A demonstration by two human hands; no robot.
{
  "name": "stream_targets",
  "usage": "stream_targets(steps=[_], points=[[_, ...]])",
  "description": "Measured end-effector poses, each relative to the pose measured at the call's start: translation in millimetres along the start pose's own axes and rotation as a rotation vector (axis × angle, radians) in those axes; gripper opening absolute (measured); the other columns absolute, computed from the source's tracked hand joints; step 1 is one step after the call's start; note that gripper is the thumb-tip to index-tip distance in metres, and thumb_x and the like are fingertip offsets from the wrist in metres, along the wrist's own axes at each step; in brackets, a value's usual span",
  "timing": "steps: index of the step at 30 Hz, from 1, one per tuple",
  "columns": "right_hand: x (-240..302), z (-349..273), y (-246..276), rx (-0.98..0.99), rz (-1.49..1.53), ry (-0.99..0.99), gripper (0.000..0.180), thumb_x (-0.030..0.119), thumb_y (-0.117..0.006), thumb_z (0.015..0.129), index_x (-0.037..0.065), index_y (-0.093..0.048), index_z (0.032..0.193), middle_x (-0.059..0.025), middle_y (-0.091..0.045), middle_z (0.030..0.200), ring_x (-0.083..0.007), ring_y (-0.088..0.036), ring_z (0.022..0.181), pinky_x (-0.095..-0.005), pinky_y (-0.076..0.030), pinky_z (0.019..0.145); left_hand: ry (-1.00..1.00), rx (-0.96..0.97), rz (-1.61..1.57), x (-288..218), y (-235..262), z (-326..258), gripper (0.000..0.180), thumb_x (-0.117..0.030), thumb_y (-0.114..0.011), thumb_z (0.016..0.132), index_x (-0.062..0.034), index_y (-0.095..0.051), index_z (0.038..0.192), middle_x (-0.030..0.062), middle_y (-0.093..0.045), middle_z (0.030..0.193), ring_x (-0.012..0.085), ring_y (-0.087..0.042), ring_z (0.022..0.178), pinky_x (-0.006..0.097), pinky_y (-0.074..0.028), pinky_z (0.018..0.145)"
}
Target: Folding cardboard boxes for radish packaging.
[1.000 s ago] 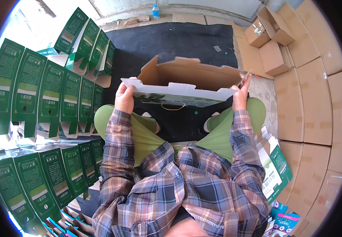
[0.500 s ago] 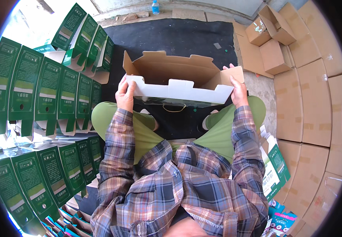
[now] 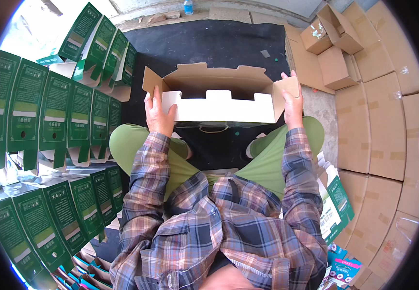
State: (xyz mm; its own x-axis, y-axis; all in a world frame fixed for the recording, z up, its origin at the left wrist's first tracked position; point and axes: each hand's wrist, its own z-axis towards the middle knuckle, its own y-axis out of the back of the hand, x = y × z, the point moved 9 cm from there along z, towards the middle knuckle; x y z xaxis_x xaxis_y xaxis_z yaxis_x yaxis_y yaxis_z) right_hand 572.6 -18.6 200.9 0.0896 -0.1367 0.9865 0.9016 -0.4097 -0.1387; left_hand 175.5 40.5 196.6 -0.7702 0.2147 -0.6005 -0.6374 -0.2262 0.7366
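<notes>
So I'm sitting cross-legged, and my left hand (image 3: 158, 113) and right hand (image 3: 292, 99) are each clamped on an end of an open cardboard box (image 3: 219, 94) held up over my knees. It's brown inside, white on the near panel, flaps sticking up. Past it is a black mat (image 3: 209, 43), with green cartons (image 3: 50, 106) lined up to the left.

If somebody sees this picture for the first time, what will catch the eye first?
First, the open cardboard box at centre, held by the left hand and the right hand at its two ends. Next, rows of green cartons standing along the left side. Plain brown boxes are stacked on the right.
</notes>
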Motion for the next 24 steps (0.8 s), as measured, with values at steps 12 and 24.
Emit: stream_targets(steps=[12, 24], points=[[45.2, -26.4, -82.2, 0.179, -1.124, 0.543, 0.050, 0.007, -0.064, 0.073, 0.019, -0.057, 0.121, -0.0103, -0.047, 0.131, -0.0296, -0.045, 0.114, -0.0386, -0.040, 0.097, -0.069, -0.001, 0.022, -13.5, 1.4, 0.7, 0.084, -0.005, -0.073, 0.066, -0.0057, -0.032, 0.139, 0.0207, -0.035, 0.133, 0.0374, -0.039, 0.121, 0.040, -0.037, 0.100], [1.9, -2.4, -37.3, 0.285, -0.710, 0.234, 0.041, 0.038, -0.064, 0.083, 0.008, -0.063, 0.110, -0.0083, -0.058, 0.118, -0.0249, -0.048, 0.111, -0.0345, -0.040, 0.091, -0.518, 0.072, 0.046, -40.5, -13.5, -3.7, 0.015, 0.000, -0.059, 0.073, -0.0070, -0.064, 0.085, 0.0044, -0.064, 0.099, 0.0277, -0.056, 0.104, 0.040, -0.044, 0.090]])
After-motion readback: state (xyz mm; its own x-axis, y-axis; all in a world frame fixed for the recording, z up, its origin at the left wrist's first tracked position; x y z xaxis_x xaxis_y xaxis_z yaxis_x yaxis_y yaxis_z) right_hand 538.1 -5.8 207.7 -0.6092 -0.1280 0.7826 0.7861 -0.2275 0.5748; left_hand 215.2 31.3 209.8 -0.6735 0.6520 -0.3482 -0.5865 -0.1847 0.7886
